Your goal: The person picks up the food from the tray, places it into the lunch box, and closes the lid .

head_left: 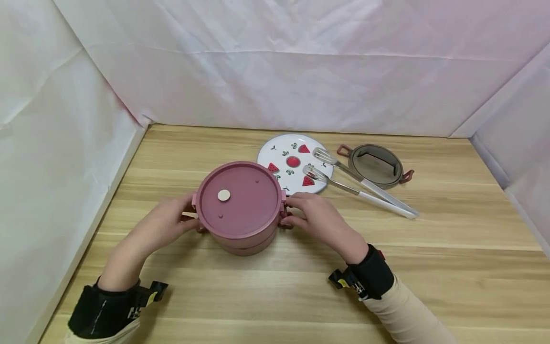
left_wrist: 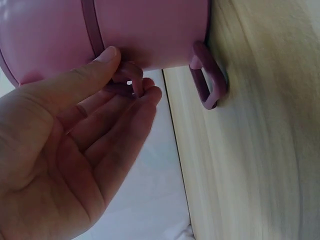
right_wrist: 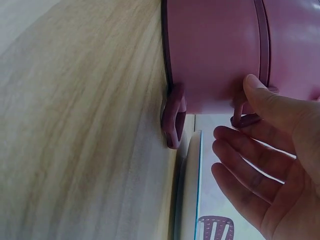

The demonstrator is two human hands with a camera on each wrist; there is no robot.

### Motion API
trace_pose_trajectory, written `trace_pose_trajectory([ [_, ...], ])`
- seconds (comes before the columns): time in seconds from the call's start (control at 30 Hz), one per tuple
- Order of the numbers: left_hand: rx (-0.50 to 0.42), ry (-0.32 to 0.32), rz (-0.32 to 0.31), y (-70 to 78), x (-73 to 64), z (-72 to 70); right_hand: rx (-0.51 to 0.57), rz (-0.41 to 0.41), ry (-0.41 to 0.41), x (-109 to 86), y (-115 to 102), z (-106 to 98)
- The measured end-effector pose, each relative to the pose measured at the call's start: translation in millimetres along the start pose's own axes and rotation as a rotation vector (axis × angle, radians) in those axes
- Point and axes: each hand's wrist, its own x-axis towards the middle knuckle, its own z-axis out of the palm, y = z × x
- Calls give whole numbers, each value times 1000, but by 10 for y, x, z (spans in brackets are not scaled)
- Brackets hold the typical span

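- Wrist straps (head_left: 107, 306) sit nearest, on both forearms at the near edge of the tabletop (head_left: 451, 267).
- Both hands flank the pink box (head_left: 238, 205), a round stacked container standing left of centre on the tabletop.
- Left hand (head_left: 165, 227) pinches a clasp (left_wrist: 131, 82) on the box's left side between thumb and fingertips.
- Right hand (head_left: 315, 217) has its thumb on the box wall at the right clasp (right_wrist: 245, 117); its fingers are loosely curved, not plainly gripping.
- Progress, as I judge it: the pink lid is on and the tiers stacked; a lower clasp (left_wrist: 207, 85) hangs loose, so latching looks unfinished.
- Just beyond the box on the right lies a plate (head_left: 283, 153) with watermelon print, touching or nearly touching it.
- Tongs (head_left: 361, 184) rest with tips on the plate, handles pointing near-right.
- Farther right, a brown lid (head_left: 375, 165) lies apart.
- Nothing blocks the hands.
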Motion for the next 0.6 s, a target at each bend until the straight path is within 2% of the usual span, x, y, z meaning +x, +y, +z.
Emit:
trace_pose_trajectory([
  [0.2, 43, 52, -17, 34, 8, 9, 30, -44, 36, 21, 30, 13],
  [0.33, 54, 75, -10, 30, 7, 17, 54, -48, 29, 39, 43, 17],
  [0.6, 59, 87, 27, -32, 31, 41, 90, -58, 38, 54, 76, 46],
])
